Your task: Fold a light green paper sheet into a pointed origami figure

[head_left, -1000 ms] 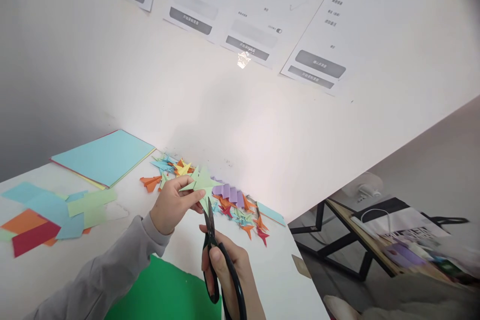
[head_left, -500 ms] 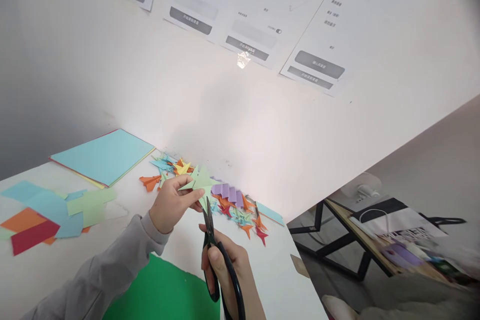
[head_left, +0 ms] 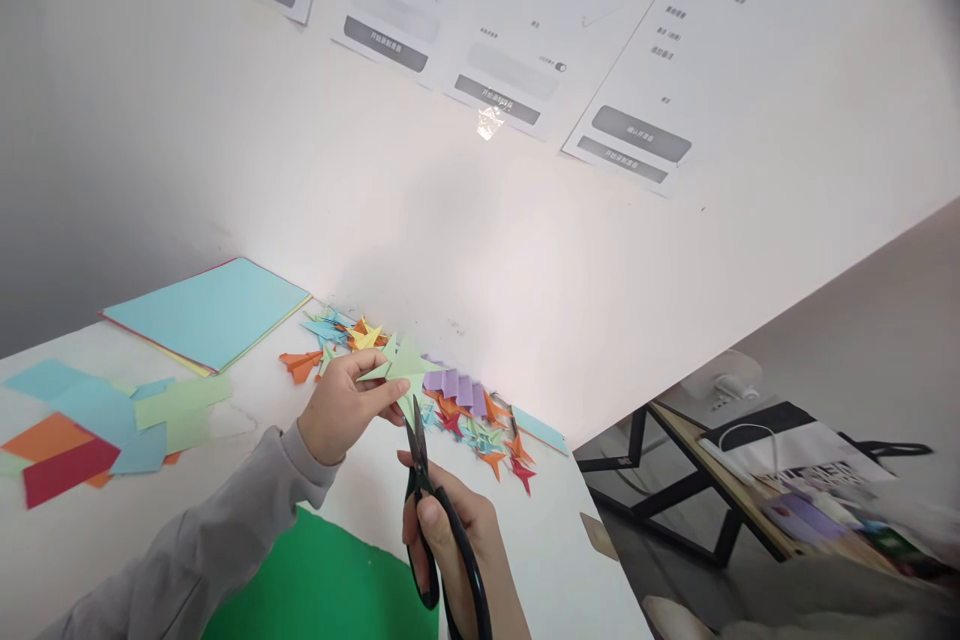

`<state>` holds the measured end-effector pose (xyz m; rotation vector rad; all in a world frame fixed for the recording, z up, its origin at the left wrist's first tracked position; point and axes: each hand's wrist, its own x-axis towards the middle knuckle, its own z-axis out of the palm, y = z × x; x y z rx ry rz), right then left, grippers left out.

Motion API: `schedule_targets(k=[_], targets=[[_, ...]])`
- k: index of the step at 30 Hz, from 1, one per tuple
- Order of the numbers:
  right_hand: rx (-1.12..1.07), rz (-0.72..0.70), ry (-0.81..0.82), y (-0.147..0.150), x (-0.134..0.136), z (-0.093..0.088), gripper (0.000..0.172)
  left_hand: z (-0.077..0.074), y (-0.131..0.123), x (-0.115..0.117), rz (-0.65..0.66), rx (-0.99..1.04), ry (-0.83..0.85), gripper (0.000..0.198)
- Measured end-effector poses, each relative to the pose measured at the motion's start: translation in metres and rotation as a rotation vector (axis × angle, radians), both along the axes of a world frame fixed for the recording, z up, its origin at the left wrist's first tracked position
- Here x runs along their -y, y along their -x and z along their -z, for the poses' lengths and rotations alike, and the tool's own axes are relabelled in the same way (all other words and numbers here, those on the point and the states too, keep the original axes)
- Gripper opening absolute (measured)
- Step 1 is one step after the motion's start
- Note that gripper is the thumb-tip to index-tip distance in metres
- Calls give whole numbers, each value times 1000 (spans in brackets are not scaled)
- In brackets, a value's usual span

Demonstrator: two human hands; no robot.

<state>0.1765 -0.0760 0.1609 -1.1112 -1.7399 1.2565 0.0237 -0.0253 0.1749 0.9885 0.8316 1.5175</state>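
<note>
Scissors (head_left: 417,440) point away | right hand (head_left: 452,532) fingers grip handles | left hand (head_left: 341,412) fingers pinch green star (head_left: 406,364)

Folded paper (head_left: 405,365) at frame centre: pale green, plain; scissors (head_left: 417,460) just below it: black handles, dark blades; sleeve (head_left: 187,560) lower left: light grey; big sheet (head_left: 330,585) at bottom centre: saturated green, plain; paper stack (head_left: 210,310) left of centre: light blue on top, yellow and red edges beneath; scraps (head_left: 67,440) at far left: orange, red, light blue, pale green; pleated strip (head_left: 457,385) right of centre: lilac, ribbed by its folds; small folded pieces (head_left: 495,440) around it: orange, blue, yellow, red; table (head_left: 540,540): white; wall sheets (head_left: 637,135) along the top: white with grey bars.
</note>
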Motion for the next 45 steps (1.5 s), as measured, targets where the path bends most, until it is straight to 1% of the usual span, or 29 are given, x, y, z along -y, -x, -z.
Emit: schedule_targets(k=[10, 21, 31, 35, 41, 45], targets=[[-18, 13, 24, -1, 0, 2, 64, 0, -1, 1, -12, -6, 4, 21], [22, 3, -6, -2, 0, 0, 62, -1, -2, 2, -10, -1, -2, 21], [14, 16, 19, -3, 0, 6, 65, -1, -2, 2, -22, 15, 2, 22], [8, 25, 41, -2, 0, 4, 65, -1, -2, 3, -23, 6, -5, 21], [16, 46, 26, -1, 1, -1, 62, -3, -2, 4, -30, 17, -6, 21], [29, 45, 26, -1, 1, -2, 62, -1, -2, 2, -19, 31, 0, 20]])
